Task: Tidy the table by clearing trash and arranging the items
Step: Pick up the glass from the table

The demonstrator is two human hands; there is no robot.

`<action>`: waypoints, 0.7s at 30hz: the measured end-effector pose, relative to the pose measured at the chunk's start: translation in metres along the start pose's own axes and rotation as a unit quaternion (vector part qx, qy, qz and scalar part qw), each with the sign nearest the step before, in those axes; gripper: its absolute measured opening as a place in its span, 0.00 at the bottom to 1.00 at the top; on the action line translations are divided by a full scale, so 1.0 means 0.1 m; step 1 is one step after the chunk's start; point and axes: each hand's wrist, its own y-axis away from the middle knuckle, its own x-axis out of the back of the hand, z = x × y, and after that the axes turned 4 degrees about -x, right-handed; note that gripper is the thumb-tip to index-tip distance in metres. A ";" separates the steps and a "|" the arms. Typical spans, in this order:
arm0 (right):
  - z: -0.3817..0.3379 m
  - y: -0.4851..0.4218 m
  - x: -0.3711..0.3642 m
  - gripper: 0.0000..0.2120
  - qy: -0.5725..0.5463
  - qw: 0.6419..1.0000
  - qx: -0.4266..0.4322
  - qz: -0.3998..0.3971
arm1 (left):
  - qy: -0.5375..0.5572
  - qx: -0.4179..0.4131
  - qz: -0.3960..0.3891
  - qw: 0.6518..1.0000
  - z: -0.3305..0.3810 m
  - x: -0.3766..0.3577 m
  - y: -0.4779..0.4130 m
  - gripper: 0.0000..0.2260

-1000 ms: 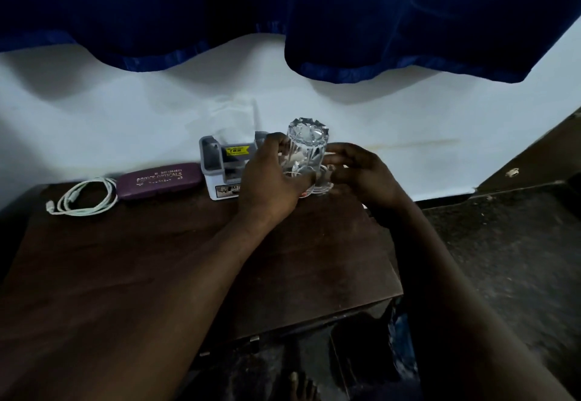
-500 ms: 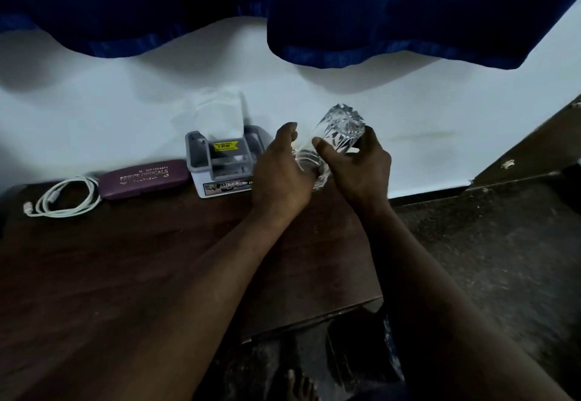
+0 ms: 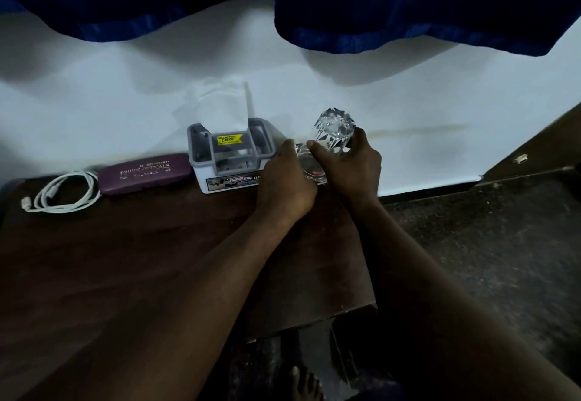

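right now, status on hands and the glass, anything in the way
Right hand grips glass, tilted. Left hand at its base, fingers hidden. Box close beside left hand.

The person works with bare arms. The left hand (image 3: 284,186) and the right hand (image 3: 349,168) are both uncovered, with no glove on either. The left forearm (image 3: 201,278) is broad and smooth and runs uncovered all the way to the lower left corner of the view. The right forearm (image 3: 405,278) is just as bare down to the bottom edge. A short, pale nail shows on the right thumb (image 3: 312,143). Below the table edge a bare foot (image 3: 303,381) shows, toes visible. In this dim light I can't make out finer marks on the arms.
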 end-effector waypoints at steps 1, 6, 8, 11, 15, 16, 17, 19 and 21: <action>0.01 0.00 -0.02 0.33 0.012 1.000 0.009 -0.002 | -0.002 0.004 -0.004 1.000 0.00 0.00 -0.01 0.24; 0.03 -0.03 -0.08 0.34 0.054 0.997 0.050 -0.006 | -0.006 0.006 -0.014 1.000 -0.01 0.01 -0.01 0.21; 0.04 -0.03 -0.10 0.34 0.064 0.996 0.057 -0.004 | -0.005 0.008 -0.018 1.000 -0.02 0.01 0.00 0.21; 0.04 -0.04 -0.11 0.34 0.070 0.996 0.057 -0.015 | -0.003 0.008 -0.028 1.000 -0.02 0.01 0.02 0.23; 0.05 -0.05 -0.07 0.38 0.045 0.996 0.045 -0.058 | 0.013 0.004 -0.038 0.999 -0.02 0.02 0.05 0.22; 0.08 -0.06 -0.05 0.40 0.041 0.996 0.044 -0.072 | 0.013 0.006 -0.040 0.999 -0.02 0.03 0.05 0.22; 0.12 -0.07 -0.03 0.42 0.045 0.994 0.041 -0.093 | 0.012 0.009 -0.044 0.999 -0.02 0.03 0.05 0.23; 0.20 -0.06 -0.02 0.46 0.071 0.987 0.036 -0.143 | 0.013 0.007 -0.051 0.999 -0.03 0.05 0.05 0.25; 0.26 -0.03 -0.03 0.46 0.089 0.982 0.043 -0.163 | 0.017 0.004 -0.055 0.998 -0.04 0.07 0.06 0.29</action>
